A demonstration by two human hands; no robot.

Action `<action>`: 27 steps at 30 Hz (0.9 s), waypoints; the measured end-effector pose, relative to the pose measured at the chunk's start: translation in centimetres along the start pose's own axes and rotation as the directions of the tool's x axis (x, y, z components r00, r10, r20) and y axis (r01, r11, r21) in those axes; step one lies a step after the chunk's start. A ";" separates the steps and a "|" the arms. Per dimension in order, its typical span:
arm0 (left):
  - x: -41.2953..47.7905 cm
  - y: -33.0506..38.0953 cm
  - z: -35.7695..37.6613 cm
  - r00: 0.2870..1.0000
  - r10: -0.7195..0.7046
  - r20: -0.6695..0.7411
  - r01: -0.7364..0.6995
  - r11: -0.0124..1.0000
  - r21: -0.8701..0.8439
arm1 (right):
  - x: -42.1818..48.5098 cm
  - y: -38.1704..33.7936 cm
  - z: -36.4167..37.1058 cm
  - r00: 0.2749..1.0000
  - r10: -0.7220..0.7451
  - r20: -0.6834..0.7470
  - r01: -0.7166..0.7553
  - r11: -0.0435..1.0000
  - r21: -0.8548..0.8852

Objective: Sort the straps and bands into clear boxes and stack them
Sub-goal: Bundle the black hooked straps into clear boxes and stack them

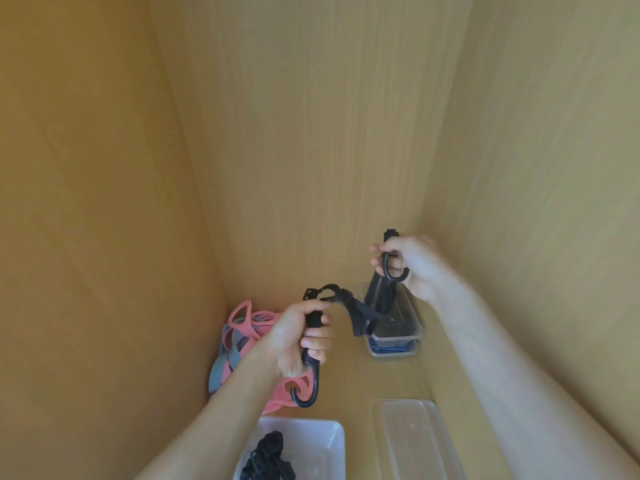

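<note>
My left hand (301,336) grips one end of a black hooked strap (356,315); its hook (306,393) hangs below my fist. The strap's other hooked end (393,268) is held up in my right hand (412,261) near the back right corner. Between the hands the strap sags in a tangle over two stacked clear boxes (398,327); the lower one holds something blue. A pile of pink and grey bands (242,337) lies at the left, partly hidden by my left arm. A clear box (329,441) with a black cord (268,455) in it sits near the bottom edge.
An upside-down clear lid or box (412,438) lies at the lower right on the wooden shelf. Wooden walls close in at the left, back and right.
</note>
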State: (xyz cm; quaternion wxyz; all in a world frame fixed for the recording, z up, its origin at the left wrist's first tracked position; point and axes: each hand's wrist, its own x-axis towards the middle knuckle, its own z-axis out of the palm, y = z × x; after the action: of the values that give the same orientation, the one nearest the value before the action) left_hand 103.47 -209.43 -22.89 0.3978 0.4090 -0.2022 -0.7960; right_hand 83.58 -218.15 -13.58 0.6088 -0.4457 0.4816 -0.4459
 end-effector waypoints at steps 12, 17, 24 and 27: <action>0.5 -1.2 -2.4 0.966 0.257 0.010 -0.250 0.931 0.267 | 0.6 -1.1 -1.5 1.000 0.003 0.012 -0.006 0.961 0.277; 0.8 -1.6 -2.6 0.929 0.325 -0.177 -0.157 0.780 0.606 | 0.5 -1.8 -1.7 0.999 -0.054 0.006 0.049 0.943 0.330; 1.2 -1.1 -4.0 0.869 0.283 -0.406 -0.047 0.864 0.502 | 0.3 -3.7 -2.9 0.987 -0.142 -0.070 0.158 0.843 0.514; 0.7 -0.4 -4.8 0.867 0.180 -0.465 0.025 0.916 0.400 | 0.1 -4.1 -3.2 0.986 -0.145 -0.082 0.165 0.800 0.577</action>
State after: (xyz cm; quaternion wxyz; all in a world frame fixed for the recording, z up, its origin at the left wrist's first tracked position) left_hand 106.93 -209.69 -26.31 0.3779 0.6610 -0.2663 -0.5910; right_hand 79.98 -219.43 -10.07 0.6692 -0.2686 0.2942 -0.6273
